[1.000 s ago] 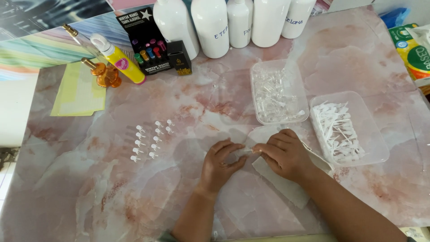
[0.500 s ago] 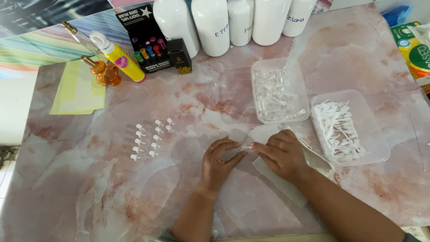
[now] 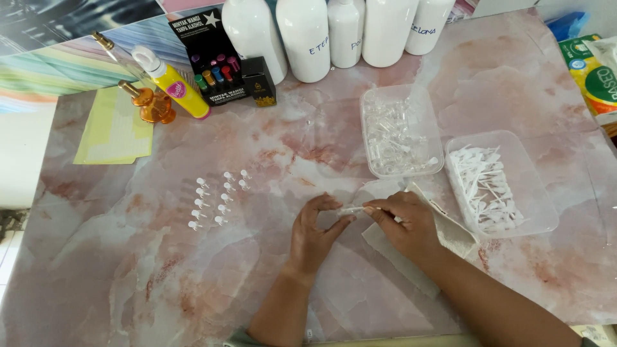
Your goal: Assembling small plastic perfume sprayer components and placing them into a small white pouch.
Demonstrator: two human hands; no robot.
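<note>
Looking down, I see my left hand [image 3: 313, 236] and right hand [image 3: 406, 225] meeting near the front of the marble table [image 3: 160, 283], both pinched closed on a small clear vial [image 3: 353, 210] held between their fingertips. The vial's long axis runs left to right, level with the table edge, and it sits just off the table, about equally close to both hands; the right fingertips cover one end, so I cannot tell what is on that end. Under my right wrist lies a white cloth [image 3: 450, 234], partly hidden by the forearm. To the left stand rows of finished small vials [image 3: 215, 202], well apart from my hands. Beyond my right hand sit a clear tray of empty vials [image 3: 398, 132] and, beside it, a tray of white plastic stoppers [image 3: 488, 186]. White bottles [image 3: 347, 32] line the far edge, tops cut off.
</note>
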